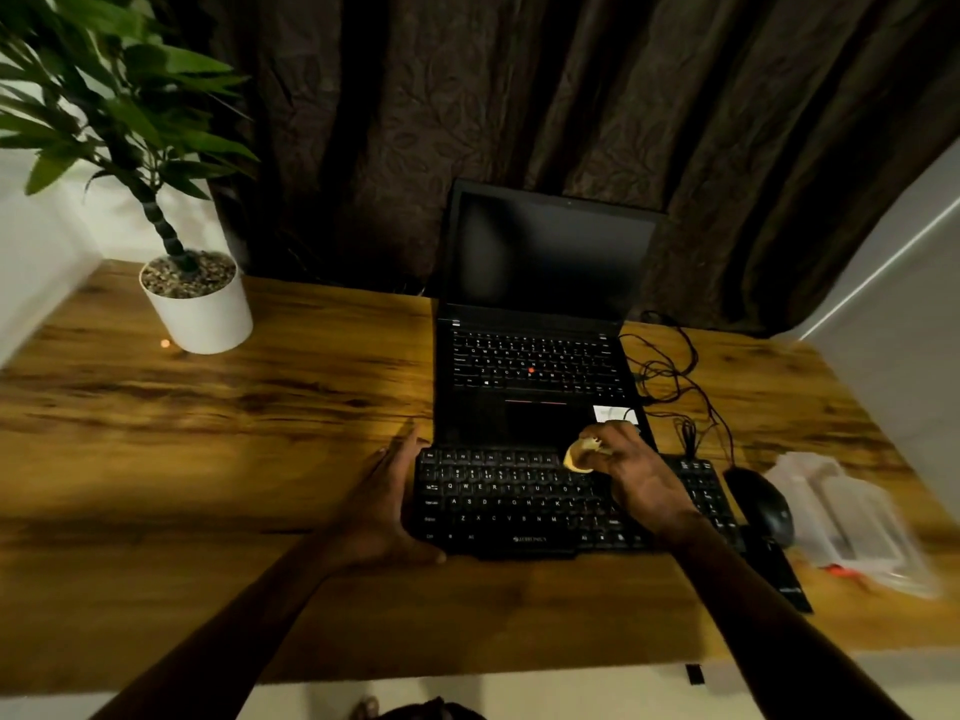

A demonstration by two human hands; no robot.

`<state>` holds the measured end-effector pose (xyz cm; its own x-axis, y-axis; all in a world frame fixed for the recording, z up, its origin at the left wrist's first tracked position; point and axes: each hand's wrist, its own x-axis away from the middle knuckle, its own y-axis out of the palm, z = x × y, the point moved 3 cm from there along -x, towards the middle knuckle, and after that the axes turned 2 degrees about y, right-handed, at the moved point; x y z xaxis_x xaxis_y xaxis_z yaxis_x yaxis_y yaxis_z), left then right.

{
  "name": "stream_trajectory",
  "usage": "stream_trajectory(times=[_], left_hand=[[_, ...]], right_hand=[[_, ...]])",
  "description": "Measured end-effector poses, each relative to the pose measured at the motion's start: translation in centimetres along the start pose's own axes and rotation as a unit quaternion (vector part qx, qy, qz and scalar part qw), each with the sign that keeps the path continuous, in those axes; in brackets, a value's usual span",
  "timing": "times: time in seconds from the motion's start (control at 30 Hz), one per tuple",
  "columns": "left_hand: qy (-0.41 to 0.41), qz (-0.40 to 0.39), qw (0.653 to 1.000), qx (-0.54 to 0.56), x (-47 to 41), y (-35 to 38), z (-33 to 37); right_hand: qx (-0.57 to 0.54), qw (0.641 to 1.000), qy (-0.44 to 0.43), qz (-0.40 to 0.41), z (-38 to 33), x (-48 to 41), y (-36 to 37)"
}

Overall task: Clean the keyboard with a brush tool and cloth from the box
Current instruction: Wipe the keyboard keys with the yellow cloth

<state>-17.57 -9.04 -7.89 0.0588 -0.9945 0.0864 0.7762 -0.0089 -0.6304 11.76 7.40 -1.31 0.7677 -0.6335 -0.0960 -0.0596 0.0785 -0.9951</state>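
A black external keyboard [509, 504] lies on the wooden desk in front of an open laptop. My right hand [631, 472] grips a small yellow cloth [577, 455] and holds it down on the upper middle rows of the keys. My left hand [387, 504] lies against the keyboard's left edge, fingers stretched along its side and thumb at the front corner. A clear plastic box [852, 517] sits at the desk's right side, blurred. No brush tool can be made out.
The open black laptop [540, 314] stands just behind the keyboard, screen dark. A black mouse [761, 504] lies right of the keyboard, with tangled cables [670, 387] behind it. A potted plant [195, 298] stands at the back left. A dark curtain hangs behind the wooden desk [234, 433].
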Motion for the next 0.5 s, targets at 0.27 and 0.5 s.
stream_trajectory(times=[0.27, 0.5], left_hand=[[0.012, 0.001, 1.0, 0.006, -0.1, -0.1, 0.6], [0.006, -0.006, 1.0, -0.001, -0.1, 0.1, -0.1]], right_hand=[[0.008, 0.999, -0.039, -0.008, -2.5, -1.9, 0.3], [0.006, 1.0, 0.007, 0.005, 2.0, 1.1, -0.1]])
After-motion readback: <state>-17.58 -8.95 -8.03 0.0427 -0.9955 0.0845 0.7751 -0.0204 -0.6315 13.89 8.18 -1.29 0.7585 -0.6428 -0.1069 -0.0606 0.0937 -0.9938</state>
